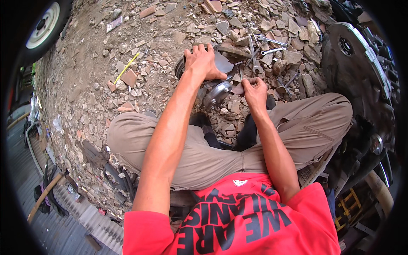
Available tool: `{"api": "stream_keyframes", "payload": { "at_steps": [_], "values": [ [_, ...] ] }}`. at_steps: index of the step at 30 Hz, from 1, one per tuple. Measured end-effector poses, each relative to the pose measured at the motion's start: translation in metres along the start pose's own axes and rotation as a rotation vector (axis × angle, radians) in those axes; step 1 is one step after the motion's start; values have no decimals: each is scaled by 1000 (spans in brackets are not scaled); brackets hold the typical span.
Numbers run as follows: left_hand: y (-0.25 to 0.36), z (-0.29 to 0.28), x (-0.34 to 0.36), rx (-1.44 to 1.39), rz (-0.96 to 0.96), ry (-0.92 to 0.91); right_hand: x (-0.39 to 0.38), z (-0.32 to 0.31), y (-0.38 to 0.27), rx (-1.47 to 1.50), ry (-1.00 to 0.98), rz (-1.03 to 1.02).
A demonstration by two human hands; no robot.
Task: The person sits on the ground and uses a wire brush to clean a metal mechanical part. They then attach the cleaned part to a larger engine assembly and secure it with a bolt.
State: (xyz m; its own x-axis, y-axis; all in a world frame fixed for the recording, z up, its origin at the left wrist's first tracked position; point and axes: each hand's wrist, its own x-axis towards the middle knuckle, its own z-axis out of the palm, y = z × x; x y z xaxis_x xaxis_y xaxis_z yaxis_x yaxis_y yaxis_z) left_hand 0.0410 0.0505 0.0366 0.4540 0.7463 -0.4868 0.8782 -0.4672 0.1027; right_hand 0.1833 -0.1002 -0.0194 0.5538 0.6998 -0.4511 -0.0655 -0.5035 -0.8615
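Note:
My left hand (200,63) grips a dark metal part (225,63) with a grey plate, fingers spread over its top and thumb curved down at its side. Below that hand, a shiny round metal housing with bolts (216,94) forms the lower end of the part. My right hand (256,90) is just right of the housing, thumb and forefinger pinched on something too small to make out. Several wrenches (272,50) and a long dark tool (255,57) lie on the rubble beyond my right hand.
Broken tiles and stones (128,78) cover the ground. A yellow stick (126,68) lies left. A wheel (41,29) is at upper left, corrugated sheeting (97,229) at lower left. Large dark metal parts (357,68) crowd the right. My crossed legs frame the work.

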Motion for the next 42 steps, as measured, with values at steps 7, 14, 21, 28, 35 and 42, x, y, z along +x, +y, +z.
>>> {"api": "stream_keyframes", "payload": {
  "at_steps": [7,14,21,28,35,42],
  "values": [
    [2,0,1,-10,25,17,-22,18,1,-244,-43,-164],
    [-2,-3,-4,-4,2,-16,-16,1,-9,-72,-69,32],
    [3,-2,-2,-7,15,-8,-23,19,20,-128,-55,-42],
    [0,-4,-2,-17,0,-14,-25,11,8,141,-81,62],
    [3,-7,-11,-6,11,-25,-17,10,35,-100,-5,61],
    [-2,0,-15,-12,5,-12,-47,23,0,139,-104,25]
  ]
}}
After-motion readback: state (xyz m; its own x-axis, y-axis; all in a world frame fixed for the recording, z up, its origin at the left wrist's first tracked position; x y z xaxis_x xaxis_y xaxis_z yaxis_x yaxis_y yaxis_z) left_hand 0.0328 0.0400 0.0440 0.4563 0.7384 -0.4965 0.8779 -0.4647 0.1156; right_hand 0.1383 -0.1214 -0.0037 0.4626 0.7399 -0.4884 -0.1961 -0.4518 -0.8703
